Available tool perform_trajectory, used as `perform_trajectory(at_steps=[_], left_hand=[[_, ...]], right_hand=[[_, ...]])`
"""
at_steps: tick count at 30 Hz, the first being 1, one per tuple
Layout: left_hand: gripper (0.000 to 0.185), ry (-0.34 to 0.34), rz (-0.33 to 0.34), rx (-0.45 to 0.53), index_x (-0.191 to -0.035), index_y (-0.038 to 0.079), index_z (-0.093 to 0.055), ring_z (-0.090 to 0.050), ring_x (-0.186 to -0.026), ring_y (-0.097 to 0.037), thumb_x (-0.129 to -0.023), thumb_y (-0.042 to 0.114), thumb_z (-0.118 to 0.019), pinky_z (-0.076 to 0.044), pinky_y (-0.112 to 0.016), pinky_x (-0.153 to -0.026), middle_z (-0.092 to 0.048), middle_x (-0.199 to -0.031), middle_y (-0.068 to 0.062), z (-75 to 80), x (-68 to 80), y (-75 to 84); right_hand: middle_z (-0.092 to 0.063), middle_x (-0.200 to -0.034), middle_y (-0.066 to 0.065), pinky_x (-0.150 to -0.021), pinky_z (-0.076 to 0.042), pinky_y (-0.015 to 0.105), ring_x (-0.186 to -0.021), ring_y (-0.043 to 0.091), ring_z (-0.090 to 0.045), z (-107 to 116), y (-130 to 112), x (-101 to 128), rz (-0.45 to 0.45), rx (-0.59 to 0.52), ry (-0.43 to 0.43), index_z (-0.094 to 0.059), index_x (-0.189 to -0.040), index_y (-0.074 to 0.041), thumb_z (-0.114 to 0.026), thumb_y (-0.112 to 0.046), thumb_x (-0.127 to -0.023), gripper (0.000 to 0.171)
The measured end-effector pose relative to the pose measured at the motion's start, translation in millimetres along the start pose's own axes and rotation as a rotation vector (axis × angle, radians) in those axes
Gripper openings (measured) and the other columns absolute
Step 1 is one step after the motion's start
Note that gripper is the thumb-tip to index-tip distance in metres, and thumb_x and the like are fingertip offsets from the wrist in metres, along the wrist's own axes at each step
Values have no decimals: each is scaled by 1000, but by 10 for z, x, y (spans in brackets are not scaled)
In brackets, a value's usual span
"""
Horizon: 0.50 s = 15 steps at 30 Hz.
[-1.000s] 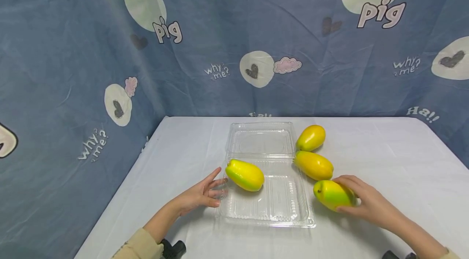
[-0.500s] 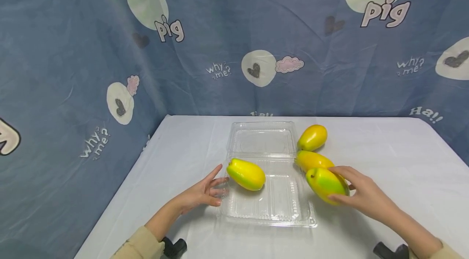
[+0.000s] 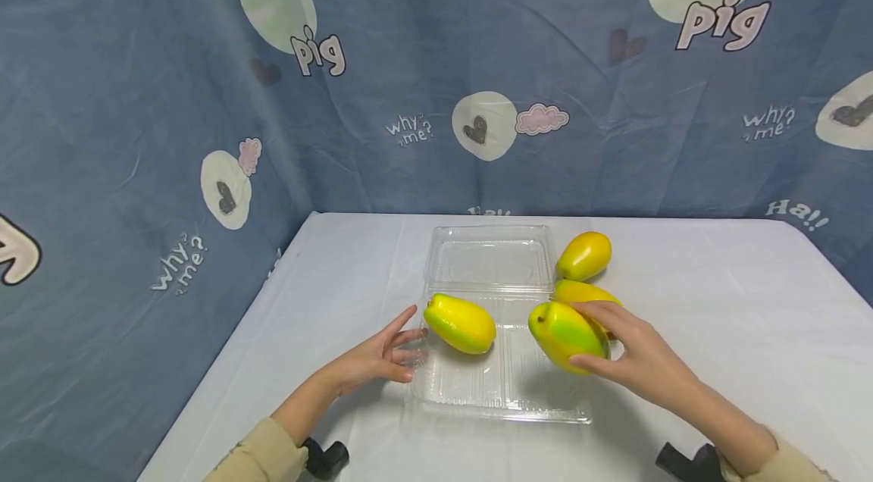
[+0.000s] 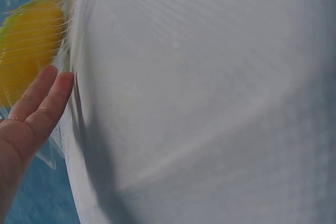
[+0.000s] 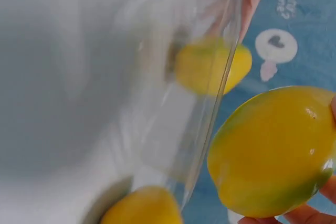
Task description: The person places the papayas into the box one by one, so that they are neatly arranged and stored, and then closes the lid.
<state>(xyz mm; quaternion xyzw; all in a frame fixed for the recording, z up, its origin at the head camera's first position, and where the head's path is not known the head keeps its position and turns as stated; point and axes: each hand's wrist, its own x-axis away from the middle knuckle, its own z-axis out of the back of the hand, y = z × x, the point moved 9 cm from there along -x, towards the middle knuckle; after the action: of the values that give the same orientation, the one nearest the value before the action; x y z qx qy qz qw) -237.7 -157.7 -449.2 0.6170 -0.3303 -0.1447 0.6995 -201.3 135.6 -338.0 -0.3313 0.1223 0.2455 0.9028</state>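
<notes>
My right hand (image 3: 634, 353) grips a yellow-green mango (image 3: 566, 336) and holds it over the right side of a clear plastic clamshell box (image 3: 505, 399). In the right wrist view, that mango (image 5: 273, 150) hangs beside the box wall (image 5: 210, 124). Another mango (image 3: 460, 323) lies inside the box at its left. My left hand (image 3: 371, 362) has its fingers spread against the box's left side. The left wrist view shows its fingertips (image 4: 64, 80) touching the clear wall. The box's lid (image 3: 489, 258) lies folded back, away from me.
Two more mangoes lie right of the box: one (image 3: 584, 256) beside the lid, the other (image 3: 580, 291) partly hidden behind my right hand. A white cloth covers the table (image 3: 736, 300). A blue printed curtain (image 3: 382, 179) hangs behind and to the left.
My right hand has lifted the mango off the table and carried it left, over the box's right edge. My left hand stays at the box's left side.
</notes>
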Motion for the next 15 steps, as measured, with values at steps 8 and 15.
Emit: perform_trajectory(at_steps=[8, 15], left_hand=[[103, -9, -6, -2, -148, 22, 6, -36, -129, -36, -79, 6, -69, -43, -43, -94, -12, -150, -23, 7, -6, -2], [102, -14, -7, 3, -148, 22, 6, -36, -129, -37, -79, 5, -68, -43, -43, -94, -12, -150, -23, 1, -9, -4]], right_hand=[[-58, -119, 10, -76, -51, 34, -94, 19, -58, -221, -171, -122, -42, -42, -74, -57, -124, -7, -73, -37, -74, 60], [-60, -113, 4, -70, -49, 23, -88, 12, -54, -390, -304, -211, -50, -76, -74, -56, -124, -7, -72, -40, -75, 61]])
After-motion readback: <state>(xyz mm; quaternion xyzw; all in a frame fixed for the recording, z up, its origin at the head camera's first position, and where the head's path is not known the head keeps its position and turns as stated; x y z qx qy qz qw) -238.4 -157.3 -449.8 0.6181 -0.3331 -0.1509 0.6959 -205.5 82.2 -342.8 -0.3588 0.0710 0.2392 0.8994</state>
